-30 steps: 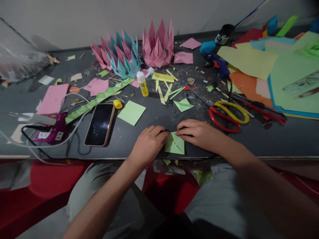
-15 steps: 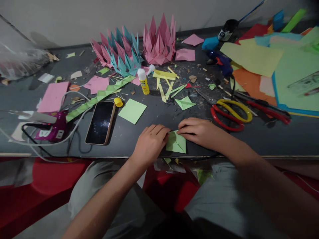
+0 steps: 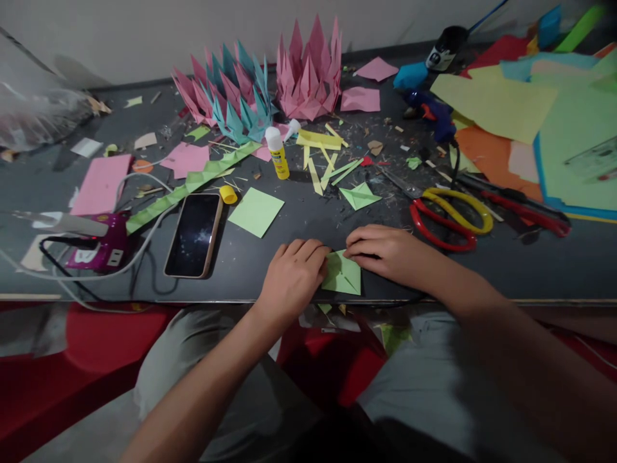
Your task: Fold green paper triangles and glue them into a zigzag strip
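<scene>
A small green folded paper (image 3: 343, 276) with crease lines lies at the table's front edge. My left hand (image 3: 295, 273) rests over its left side, fingers bent and closed on the edge, the thumb mostly hidden. At its upper right corner, my right hand (image 3: 380, 249) pinches the paper with closed fingertips. Beyond my left hand lies a flat green paper square (image 3: 256, 212). Past my right hand is another green piece (image 3: 360, 195) with its corners folded in. Between them and the back stands a yellow glue stick (image 3: 278, 154) with a white top.
A phone (image 3: 193, 236) and a purple power adapter (image 3: 107, 241) with cables lie left. Scissors (image 3: 446, 222) with red and yellow handles lie right, near a glue gun (image 3: 434, 116) and stacked coloured paper (image 3: 496, 99). Pink and blue paper crowns (image 3: 308, 83) stand behind.
The view has shifted slightly. Both hands keep nearly the same place on the green folded paper, and nothing has been picked up or let go.
</scene>
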`<state>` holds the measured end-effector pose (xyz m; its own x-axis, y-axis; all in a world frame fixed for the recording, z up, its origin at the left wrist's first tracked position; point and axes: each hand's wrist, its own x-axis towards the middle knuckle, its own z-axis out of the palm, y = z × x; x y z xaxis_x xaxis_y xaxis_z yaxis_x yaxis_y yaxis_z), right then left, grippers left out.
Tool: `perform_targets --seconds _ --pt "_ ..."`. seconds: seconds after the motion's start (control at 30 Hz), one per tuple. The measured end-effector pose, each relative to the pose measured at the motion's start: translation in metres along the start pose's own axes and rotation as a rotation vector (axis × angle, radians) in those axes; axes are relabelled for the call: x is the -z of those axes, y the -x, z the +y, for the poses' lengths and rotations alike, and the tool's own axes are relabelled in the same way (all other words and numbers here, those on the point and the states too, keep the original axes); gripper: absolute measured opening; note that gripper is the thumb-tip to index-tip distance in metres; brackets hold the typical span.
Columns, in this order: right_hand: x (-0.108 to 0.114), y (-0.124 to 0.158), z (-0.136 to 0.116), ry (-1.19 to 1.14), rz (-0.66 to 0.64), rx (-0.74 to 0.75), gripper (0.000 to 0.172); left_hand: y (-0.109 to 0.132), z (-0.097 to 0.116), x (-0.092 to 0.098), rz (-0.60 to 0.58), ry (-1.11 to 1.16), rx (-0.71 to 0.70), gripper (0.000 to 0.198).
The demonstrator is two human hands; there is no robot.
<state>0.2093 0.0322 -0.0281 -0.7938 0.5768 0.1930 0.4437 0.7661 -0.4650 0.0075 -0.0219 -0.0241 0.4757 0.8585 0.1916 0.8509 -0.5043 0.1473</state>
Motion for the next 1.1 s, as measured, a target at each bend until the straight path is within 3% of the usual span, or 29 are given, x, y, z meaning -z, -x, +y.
perform_targets --seconds 0.3,1.1 --pt "0.0009 0.0003 -0.002 -0.016 0.005 -0.032 0.021 0.0009 0.0004 -0.002 0.05 0.021 0.006 0.019" --pt "0.0014 0.0012 0.0009 -0.04 0.012 -0.006 0.022 0.0013 0.0084 0.0 0.047 -0.085 -0.005 0.014"
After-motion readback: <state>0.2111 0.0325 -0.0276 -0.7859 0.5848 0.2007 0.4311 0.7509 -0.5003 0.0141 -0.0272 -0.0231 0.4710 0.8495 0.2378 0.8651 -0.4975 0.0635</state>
